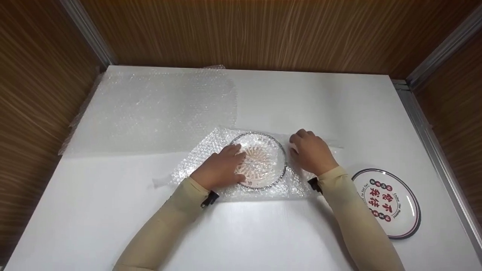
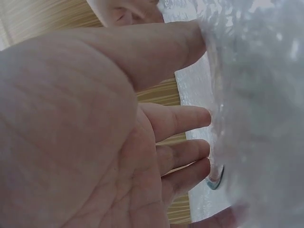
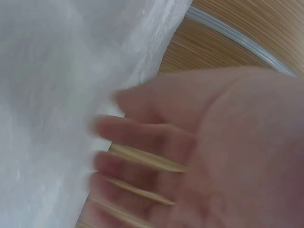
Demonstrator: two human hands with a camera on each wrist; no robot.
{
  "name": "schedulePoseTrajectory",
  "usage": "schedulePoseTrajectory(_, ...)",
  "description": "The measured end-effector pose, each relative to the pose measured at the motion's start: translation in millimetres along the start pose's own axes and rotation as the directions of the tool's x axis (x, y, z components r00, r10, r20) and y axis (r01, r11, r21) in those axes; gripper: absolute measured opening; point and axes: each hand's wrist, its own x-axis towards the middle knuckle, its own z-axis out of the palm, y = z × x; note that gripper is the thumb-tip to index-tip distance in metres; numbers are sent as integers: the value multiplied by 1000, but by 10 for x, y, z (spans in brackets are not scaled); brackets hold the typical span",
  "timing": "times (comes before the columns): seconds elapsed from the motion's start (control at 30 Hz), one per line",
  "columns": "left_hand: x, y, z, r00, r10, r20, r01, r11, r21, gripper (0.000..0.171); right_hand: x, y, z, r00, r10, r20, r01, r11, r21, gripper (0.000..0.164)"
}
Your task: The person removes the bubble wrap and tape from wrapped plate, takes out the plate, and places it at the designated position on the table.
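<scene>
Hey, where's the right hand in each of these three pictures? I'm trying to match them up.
Head: the right hand is just right of centre.
Left wrist: only part of it shows, at the top edge, left of centre.
Right wrist: large and blurred, across the lower right.
Shared landmark: the bubble wrap by its fingers.

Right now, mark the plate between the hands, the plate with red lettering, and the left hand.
Plate between the hands (image 1: 263, 162), head view: its patterned middle.
Plate with red lettering (image 1: 388, 203), head view: its lettered face.
Left hand (image 1: 220, 169), head view: its back.
</scene>
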Motion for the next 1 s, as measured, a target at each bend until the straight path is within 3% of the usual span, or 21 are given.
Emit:
schedulePoseTrajectory(0.13, -29, 4, 10, 999, 44, -3, -44, 999, 31, 73, 30, -56, 77, 990, -140, -1, 140, 987, 76, 39)
schedulePoseTrajectory(0.27, -32, -1, 10, 994, 102, -22, -101, 993, 68, 69, 35, -66, 119, 976, -219, 16, 217, 971, 99, 44)
schedulePoseTrajectory(0.5, -51, 38, 5, 996, 87, 33, -90, 991, 100, 105, 4, -43, 102, 970, -219, 101, 202, 967, 158, 42)
schedulePoseTrajectory(0.63, -67, 60, 15, 993, 94, 65, -100, 989, 108, 109, -47, -50, 96, 971, -174, 165, 144, 973, 180, 42)
schedulePoseTrajectory(0.77, -54, 35, -27, 992, 129, 13, -130, 988, 85, 90, -78, -58, 93, 971, -127, 203, 94, 981, 168, 42)
schedulePoseTrajectory(0.87, -43, -25, -99, 986, 149, -77, -144, 987, 66, 71, -83, -73, 100, 972, -113, 206, 82, 984, 155, 41)
schedulePoseTrajectory(1.0, -64, -133, -222, 975, 109, -194, -97, 993, 71, 57, -81, -105, 113, 974, -111, 200, 82, 986, 145, 42)
